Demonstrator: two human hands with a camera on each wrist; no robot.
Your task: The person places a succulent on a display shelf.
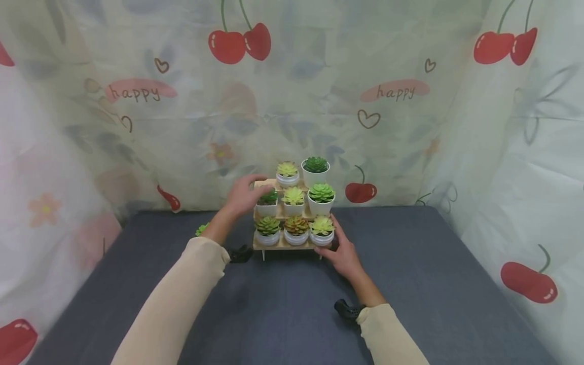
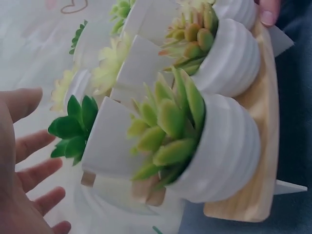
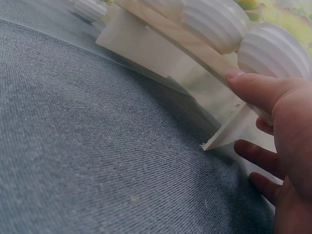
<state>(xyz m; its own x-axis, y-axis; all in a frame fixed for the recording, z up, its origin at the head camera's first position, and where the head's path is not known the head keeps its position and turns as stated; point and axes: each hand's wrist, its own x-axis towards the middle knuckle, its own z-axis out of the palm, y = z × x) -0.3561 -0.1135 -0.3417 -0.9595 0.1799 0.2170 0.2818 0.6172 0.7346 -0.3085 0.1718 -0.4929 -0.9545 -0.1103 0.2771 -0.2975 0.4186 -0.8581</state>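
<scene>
A three-tier wooden plant stand [image 1: 284,248] with white legs bears several potted succulents. My left hand [image 1: 246,195] is by its upper left end, beside a dark green succulent [image 2: 77,127] in a square white pot on the middle tier. Its fingers are spread and loosely bent, with nothing between them in the left wrist view. With thumb on the front edge and a finger below, my right hand [image 3: 295,131] pinches the bottom tier's right end, close to a yellow-green succulent [image 1: 322,225] in a ribbed white pot. Green and reddish-brown succulents [image 1: 296,225] share that tier.
Another bit of green plant [image 1: 202,229] shows behind my left forearm, mostly hidden. The stand is on a dark blue-grey cloth-covered table [image 1: 292,314]. A printed curtain [image 1: 292,101] hangs behind and along both sides.
</scene>
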